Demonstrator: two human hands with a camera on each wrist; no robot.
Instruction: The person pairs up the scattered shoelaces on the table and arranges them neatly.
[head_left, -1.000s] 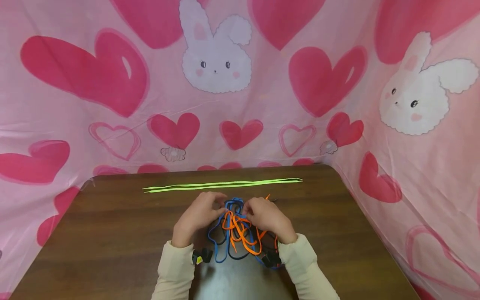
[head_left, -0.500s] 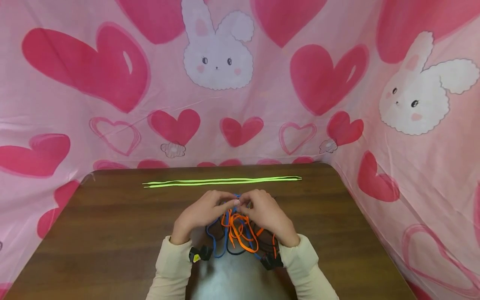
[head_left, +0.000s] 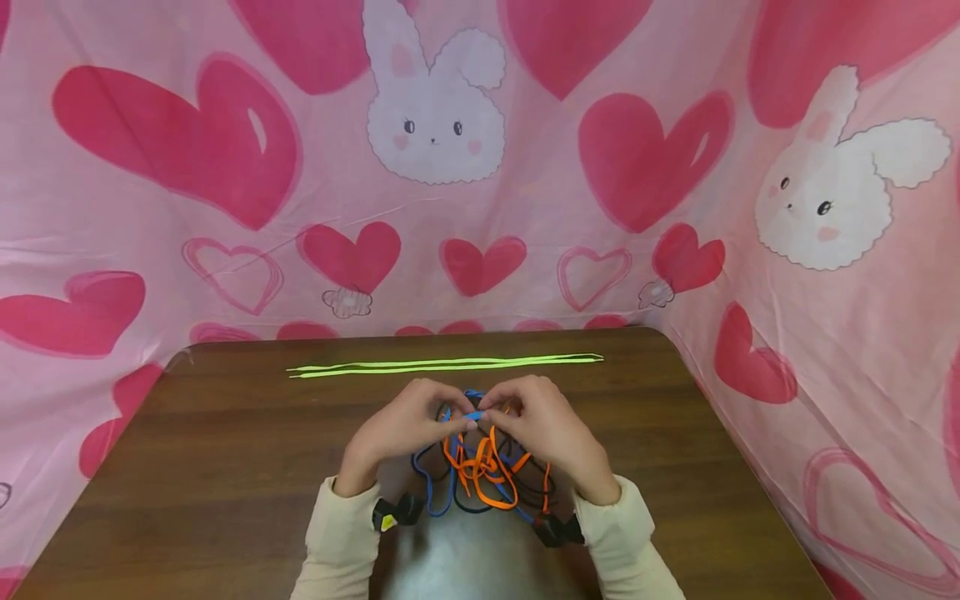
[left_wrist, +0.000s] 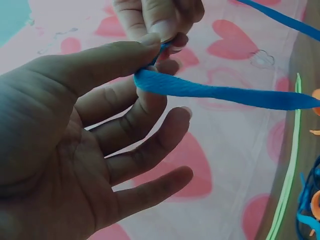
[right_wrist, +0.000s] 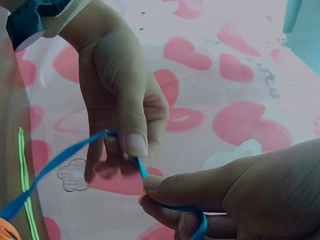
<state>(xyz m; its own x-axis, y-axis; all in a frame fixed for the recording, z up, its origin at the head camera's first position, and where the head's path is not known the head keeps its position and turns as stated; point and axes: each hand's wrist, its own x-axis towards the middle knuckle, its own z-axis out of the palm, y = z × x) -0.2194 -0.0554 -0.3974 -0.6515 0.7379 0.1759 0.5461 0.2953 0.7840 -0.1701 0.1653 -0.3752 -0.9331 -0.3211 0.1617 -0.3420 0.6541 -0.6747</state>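
Observation:
Over the middle of the table, my left hand (head_left: 408, 421) and right hand (head_left: 543, 421) each pinch a blue shoelace (head_left: 474, 415), with a short stretch of it between their fingertips. In the left wrist view the lace (left_wrist: 220, 95) runs from my thumb and forefinger toward the pile, and the other fingers are spread. The right wrist view has my right thumb and forefinger gripping the lace (right_wrist: 172, 206), which curls below the fingers. Beneath the hands lies a tangled pile of orange shoelaces (head_left: 480, 467), blue ones and dark ones. The hands partly hide it.
Two neon green shoelaces (head_left: 442, 364) lie straight and side by side along the far part of the brown table (head_left: 225, 467). A pink cloth (head_left: 525, 200) with hearts and rabbits hangs behind the table and at its sides.
My hands came together above the pile and lifted part of a blue shoelace. Since half a second ago they have drawn slightly apart, and the pinched stretch of lace now shows between them.

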